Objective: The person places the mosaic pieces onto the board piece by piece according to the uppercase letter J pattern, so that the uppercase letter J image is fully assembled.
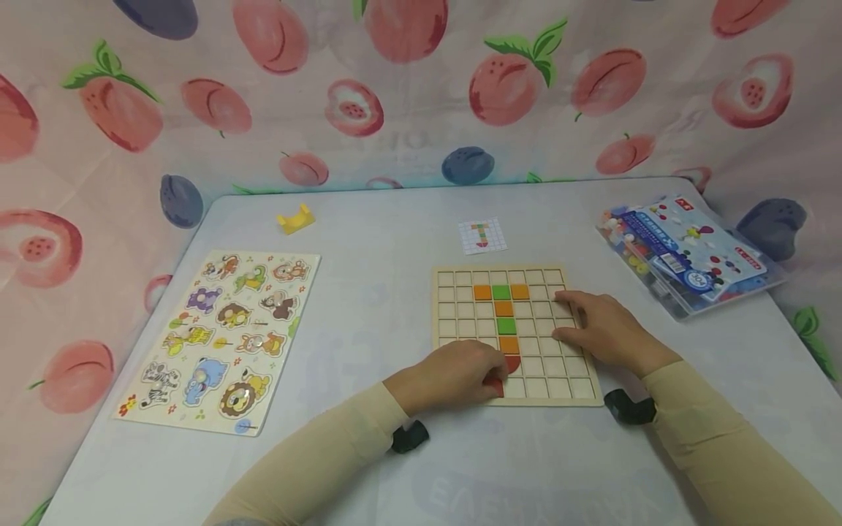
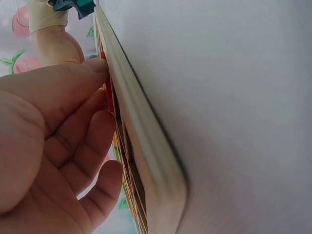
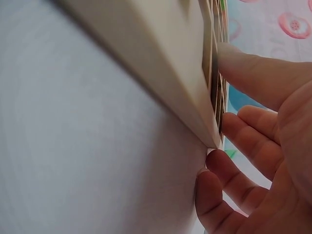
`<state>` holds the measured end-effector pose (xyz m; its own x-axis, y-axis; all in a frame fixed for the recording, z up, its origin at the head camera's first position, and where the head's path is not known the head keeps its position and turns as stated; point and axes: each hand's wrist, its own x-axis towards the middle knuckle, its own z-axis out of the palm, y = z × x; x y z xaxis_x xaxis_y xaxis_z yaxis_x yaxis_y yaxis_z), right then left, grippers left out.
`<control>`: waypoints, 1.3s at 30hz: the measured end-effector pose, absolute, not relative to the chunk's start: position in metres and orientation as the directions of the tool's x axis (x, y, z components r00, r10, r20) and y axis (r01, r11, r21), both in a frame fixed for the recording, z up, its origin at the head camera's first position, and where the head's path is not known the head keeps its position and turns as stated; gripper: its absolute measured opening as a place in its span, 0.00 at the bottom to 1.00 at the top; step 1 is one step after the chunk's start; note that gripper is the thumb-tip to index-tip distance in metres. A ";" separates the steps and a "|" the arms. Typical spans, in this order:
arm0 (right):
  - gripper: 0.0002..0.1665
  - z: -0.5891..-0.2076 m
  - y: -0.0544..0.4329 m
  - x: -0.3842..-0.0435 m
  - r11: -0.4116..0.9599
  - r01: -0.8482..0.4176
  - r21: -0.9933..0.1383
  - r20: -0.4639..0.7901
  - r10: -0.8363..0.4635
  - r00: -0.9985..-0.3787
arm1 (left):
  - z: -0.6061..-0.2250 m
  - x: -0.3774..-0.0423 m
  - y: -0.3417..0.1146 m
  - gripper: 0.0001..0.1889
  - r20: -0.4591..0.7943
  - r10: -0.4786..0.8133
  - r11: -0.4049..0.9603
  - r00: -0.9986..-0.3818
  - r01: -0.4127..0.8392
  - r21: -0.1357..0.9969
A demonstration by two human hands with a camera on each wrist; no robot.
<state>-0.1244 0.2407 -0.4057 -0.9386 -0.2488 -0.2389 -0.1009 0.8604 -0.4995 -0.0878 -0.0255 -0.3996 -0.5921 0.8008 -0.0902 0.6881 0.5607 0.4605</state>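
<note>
A wooden grid board (image 1: 454, 274) lies flat on the table. On it, orange and green squares (image 1: 505, 326) form a short row with a column running down from its middle. A red piece (image 1: 512, 363) with a rounded corner sits at the column's lower end. My left hand (image 1: 460, 376) pinches another red piece (image 1: 497, 387) between thumb and fingers at the board's near edge; the left wrist view shows this red piece (image 2: 108, 95) low against the grid. My right hand (image 1: 608, 332) rests at the board's right side, fingers loosely bent, thumb over the grid, holding no piece.
Behind the board lies a small pattern card (image 1: 482, 235) with a similar coloured figure. An animal puzzle board (image 1: 217, 340) is at the left, with a yellow bracket-like piece (image 1: 296, 219) beyond it. A clear plastic case of colourful parts (image 1: 691, 252) lies at the back right.
</note>
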 end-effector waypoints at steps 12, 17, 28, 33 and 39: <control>0.42 -0.408 0.241 -0.125 0.865 -0.097 -0.492 -0.243 -0.244 -0.939 | -0.401 -0.091 -0.023 0.05 -0.119 0.789 0.580 -0.603 0.665 0.471; 0.42 -0.407 0.241 -0.124 0.865 -0.091 -0.493 -0.247 -0.240 -0.939 | -0.401 -0.091 -0.023 0.05 -0.131 0.784 0.586 -0.607 0.652 0.481; 0.42 -0.409 0.242 -0.125 0.857 -0.096 -0.506 -0.241 -0.247 -0.939 | -0.402 -0.093 -0.023 0.05 -0.127 0.792 0.582 -0.598 0.673 0.457; 0.42 -0.408 0.242 -0.124 0.856 -0.092 -0.508 -0.244 -0.246 -0.938 | -0.401 -0.092 -0.024 0.05 -0.127 0.796 0.577 -0.591 0.679 0.454; 0.42 -0.407 0.242 -0.125 0.854 -0.095 -0.511 -0.238 -0.247 -0.939 | -0.399 -0.091 -0.023 0.05 -0.111 0.805 0.561 -0.583 0.687 0.462</control>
